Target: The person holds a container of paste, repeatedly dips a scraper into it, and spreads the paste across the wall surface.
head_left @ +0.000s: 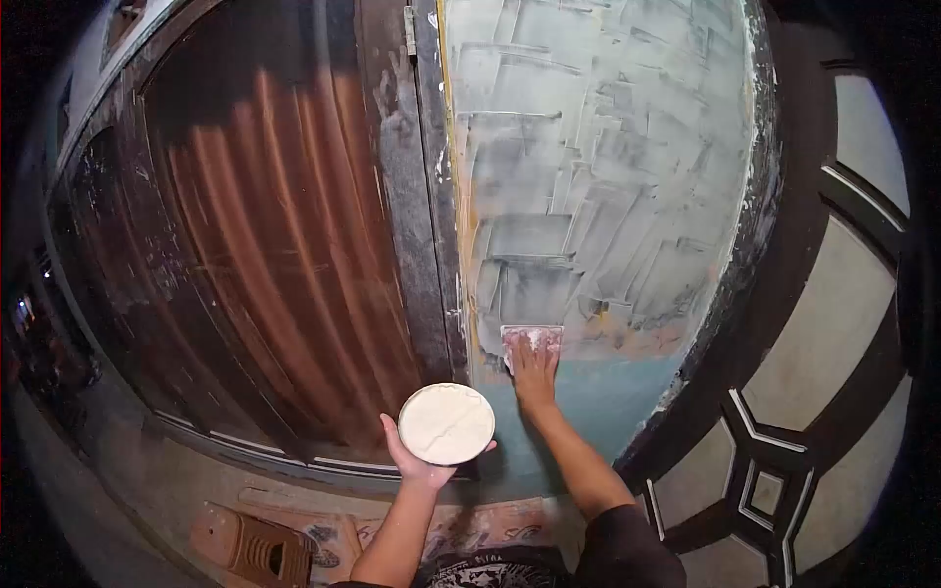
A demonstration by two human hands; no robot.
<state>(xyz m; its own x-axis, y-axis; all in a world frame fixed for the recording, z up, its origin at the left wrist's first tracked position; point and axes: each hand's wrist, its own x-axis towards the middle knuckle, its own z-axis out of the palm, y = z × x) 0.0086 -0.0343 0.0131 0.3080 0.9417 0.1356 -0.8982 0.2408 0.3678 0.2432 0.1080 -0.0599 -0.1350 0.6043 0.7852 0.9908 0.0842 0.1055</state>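
From below, my left hand [420,463] grips a round tub of cream-white putty [447,423], its open top facing up toward me. A shallow line runs across the putty's surface. Higher and to the right, my right hand [532,377] is closed on a flat rectangular putty spreader [532,336], pinkish and smeared with white. The spreader lies against the wall [608,176], its straight edge uppermost. Grey-white overlapping putty strokes cover the wall above it. Below my right hand the wall is plain blue-green [520,416], with a patchy orange-tinged band between.
Left of the wall stands a dark wooden frame [417,147] with glass and a brown curtain [294,216] behind it. A panelled dark door [814,323] is at the right. Near the floor sits a brown plastic stool [250,544] beside a printed sheet [490,524].
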